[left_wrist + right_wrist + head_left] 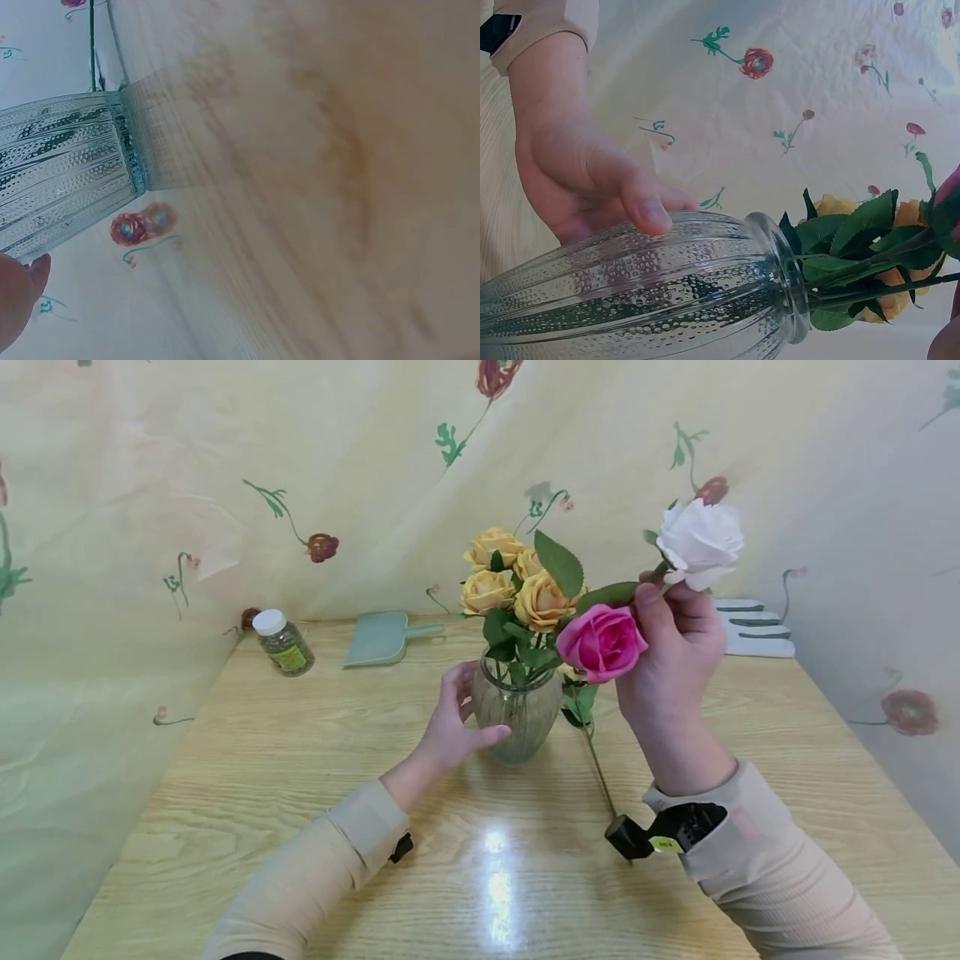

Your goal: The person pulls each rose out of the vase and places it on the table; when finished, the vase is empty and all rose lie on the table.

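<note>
A ribbed clear glass vase (517,727) stands upright on the table with several yellow roses (543,602) and green leaves above its mouth. My left hand (457,714) grips its left side, thumb in front; the right wrist view shows the thumb on the glass (630,277). My right hand (675,643) pinches the stem just under a white rose (701,543), above and right of the vase. A pink rose (603,643) leans out in front of that hand. Another flower stem (596,768) lies on the table, its pale bloom partly hidden behind the pink rose.
At the back left stand a jar with a white lid (285,643) and a pale blue dustpan (378,639) lying flat. A white pronged object (757,628) lies behind my right hand. Flower-printed cloth (360,485) rises behind the wooden table (300,752).
</note>
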{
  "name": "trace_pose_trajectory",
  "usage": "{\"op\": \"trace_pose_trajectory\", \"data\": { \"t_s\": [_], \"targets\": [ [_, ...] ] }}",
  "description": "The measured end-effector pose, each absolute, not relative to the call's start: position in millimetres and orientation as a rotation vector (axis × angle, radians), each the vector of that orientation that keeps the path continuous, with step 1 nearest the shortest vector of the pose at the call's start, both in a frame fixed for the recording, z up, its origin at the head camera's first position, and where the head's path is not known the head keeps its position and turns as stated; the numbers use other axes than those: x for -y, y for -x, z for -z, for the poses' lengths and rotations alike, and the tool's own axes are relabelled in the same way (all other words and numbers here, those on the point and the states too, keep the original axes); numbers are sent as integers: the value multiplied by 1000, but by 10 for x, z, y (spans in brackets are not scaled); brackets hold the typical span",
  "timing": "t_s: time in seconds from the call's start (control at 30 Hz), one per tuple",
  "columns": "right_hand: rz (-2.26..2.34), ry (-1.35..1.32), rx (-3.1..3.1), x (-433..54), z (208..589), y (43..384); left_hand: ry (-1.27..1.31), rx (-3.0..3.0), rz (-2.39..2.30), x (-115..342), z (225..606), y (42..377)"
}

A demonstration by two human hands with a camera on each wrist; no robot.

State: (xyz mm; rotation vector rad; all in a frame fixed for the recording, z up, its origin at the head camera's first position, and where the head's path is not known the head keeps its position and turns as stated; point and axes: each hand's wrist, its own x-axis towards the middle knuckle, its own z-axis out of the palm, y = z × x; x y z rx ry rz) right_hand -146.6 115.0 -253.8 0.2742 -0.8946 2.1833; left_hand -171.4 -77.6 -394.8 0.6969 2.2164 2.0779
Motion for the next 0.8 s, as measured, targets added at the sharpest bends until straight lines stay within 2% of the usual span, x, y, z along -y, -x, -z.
{"op": "trace_pose_trajectory", "data": {
  "t_s": [0.3, 0.53, 0.8],
  "targets": [
    [-2211, -328, 923, -1158, 2500, 1460, -688, -2216, -2061, 789, 3949, 1714],
    [-2194, -535, 1211, -1029, 2664, 1465, -682, -2224, -2058, 797, 3957, 1721],
    [-2310, -537, 959, -1060, 2518, 1451, -707, -2208, -2068, 788, 3975, 1733]
  ]
}}
